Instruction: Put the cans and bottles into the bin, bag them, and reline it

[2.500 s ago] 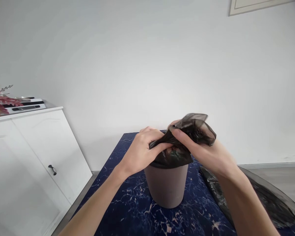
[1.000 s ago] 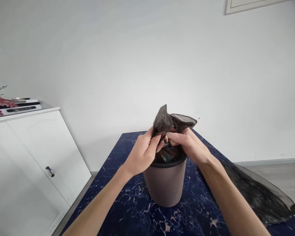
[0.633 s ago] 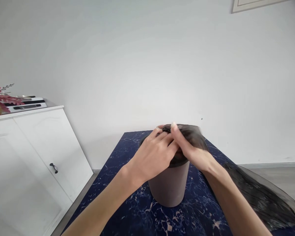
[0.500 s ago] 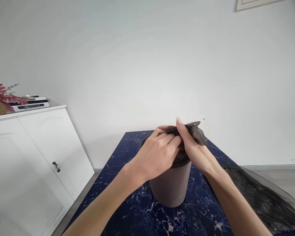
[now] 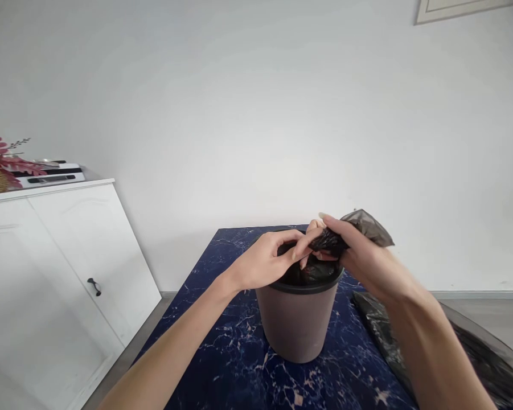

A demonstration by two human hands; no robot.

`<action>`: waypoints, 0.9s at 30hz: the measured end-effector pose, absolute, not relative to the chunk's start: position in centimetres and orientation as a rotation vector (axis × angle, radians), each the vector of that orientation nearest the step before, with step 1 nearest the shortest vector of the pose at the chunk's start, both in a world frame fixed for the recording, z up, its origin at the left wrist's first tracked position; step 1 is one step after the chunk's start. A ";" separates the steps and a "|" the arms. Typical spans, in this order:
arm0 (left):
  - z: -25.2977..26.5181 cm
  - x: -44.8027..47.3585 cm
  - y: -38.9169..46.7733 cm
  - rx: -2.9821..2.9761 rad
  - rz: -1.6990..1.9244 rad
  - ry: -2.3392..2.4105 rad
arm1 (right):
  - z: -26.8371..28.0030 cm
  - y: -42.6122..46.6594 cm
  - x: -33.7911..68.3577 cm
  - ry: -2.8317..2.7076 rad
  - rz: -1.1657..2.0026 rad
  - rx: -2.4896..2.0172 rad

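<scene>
Fingers of both hands were closed on the gathered top of the bag [image 5: 324, 242], which sat in the bin [image 5: 298, 319]: the right hand [image 5: 362, 259] gripped the bunched film with a loose flap sticking out past it, and the left hand [image 5: 267, 259] pinched the same twist from the other side. The film looked thin, soft and light, likely slippery and easy to tear, so the bunched neck seemed the safest hold. The white wall [image 5: 256, 114] filled most of the view. The cabinet [image 5: 55, 267] stood at the left. The bin stood upright on the dark blue marbled table [image 5: 222, 364], and a spare bag [image 5: 478, 353] lay flat to its right.
</scene>
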State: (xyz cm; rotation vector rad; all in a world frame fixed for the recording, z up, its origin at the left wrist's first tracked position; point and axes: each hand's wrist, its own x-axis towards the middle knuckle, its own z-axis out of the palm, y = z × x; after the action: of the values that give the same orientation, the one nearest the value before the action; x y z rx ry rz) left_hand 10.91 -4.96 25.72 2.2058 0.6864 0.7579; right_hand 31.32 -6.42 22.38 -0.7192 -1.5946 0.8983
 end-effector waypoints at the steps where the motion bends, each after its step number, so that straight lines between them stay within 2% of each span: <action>1: 25.6 10.9 -4.8 2.178 0.774 0.666 | 22.4 -6.6 31.4 -1.588 0.948 -0.741; 4: 25.2 10.9 -4.7 2.057 0.830 0.576 | 21.9 -6.4 31.3 -1.490 1.043 -0.722; 11: 24.9 10.8 -4.7 1.774 1.049 0.526 | 22.1 -4.6 30.6 -1.326 1.342 -0.233; 16: 24.5 10.5 -4.2 1.637 1.202 0.473 | 22.8 -4.9 30.9 -1.385 1.253 -0.233; 27: 24.5 10.2 -4.9 1.904 1.151 0.465 | 21.8 -4.2 30.8 -1.430 1.027 -0.501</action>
State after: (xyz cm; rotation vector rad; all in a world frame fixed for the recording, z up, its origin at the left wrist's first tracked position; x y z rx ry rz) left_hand 10.24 -4.87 24.52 1.9038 0.4653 1.1509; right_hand 30.77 -4.22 21.81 -0.5010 -1.4299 1.0267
